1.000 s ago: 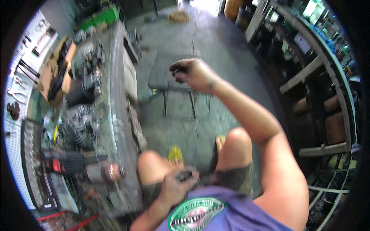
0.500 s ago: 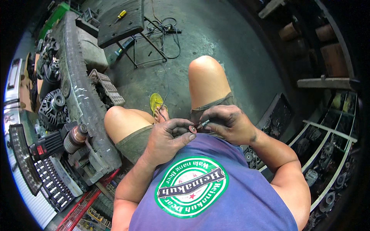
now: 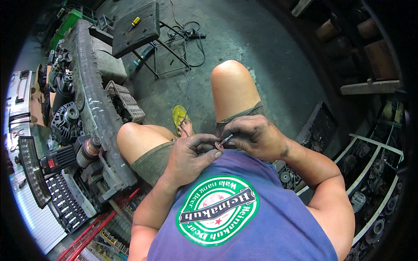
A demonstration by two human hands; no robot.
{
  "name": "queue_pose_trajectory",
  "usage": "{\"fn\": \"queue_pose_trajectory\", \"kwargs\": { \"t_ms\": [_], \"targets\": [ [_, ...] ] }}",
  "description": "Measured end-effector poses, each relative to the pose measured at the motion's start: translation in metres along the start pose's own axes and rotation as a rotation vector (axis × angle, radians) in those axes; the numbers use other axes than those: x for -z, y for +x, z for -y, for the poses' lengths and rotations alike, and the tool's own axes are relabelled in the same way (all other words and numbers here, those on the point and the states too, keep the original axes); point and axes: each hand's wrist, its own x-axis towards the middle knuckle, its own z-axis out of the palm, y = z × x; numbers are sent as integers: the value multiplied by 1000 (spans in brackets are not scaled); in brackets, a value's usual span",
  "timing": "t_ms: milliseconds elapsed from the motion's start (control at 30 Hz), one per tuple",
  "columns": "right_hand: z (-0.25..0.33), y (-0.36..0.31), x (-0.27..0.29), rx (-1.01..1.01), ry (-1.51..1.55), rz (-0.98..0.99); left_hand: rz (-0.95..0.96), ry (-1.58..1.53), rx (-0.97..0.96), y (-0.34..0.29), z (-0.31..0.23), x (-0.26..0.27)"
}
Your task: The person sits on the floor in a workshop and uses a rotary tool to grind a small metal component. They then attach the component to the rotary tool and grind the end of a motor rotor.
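Observation:
Over my lap, my left hand pinches a small reddish-brown round disc between thumb and fingers. Close beside it, my right hand is closed on a small silver metal pin, whose tip points at the middle of the disc. At this size I cannot tell whether the tip touches the disc or has entered it. The fingers of both hands look blackened. Part of the pin is hidden by the right fingertips.
On the left bench lie an alternator, a copper-wound armature and a socket set. A yellow-handled screwdriver rests on a dark stool. A cable crosses the floor. Metal shelving with parts stands at right.
The pin has come nearer to the disc, and its tip is now at the disc's middle. The right hand has shifted slightly left; the left hand has barely moved.

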Motion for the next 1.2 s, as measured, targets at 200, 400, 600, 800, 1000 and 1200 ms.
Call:
{"fn": "queue_pose_trajectory", "kwargs": {
  "t_ms": [200, 400, 600, 800, 1000, 1200],
  "targets": [
    [5, -3, 7, 1, -16, 22, 3, -32, 3, 1, 0, -3],
    [2, -3, 5, 106, -61, 7, 4, -17, -1, 0, 0, -4],
    [5, 2, 8, 199, -234, 82, -53, -37, -27, 0, -4, -10],
    [10, 13, 10, -17, -152, 192, -89, 280, -139, -5, -10, -4],
    [21, 17, 2, -33, -75, 137, -115, 349, -148, -7, -6, 0],
    [41, 17, 9, -247, -44, 235, -106, 363, -263, -7, -5, 5]
  ]
}}
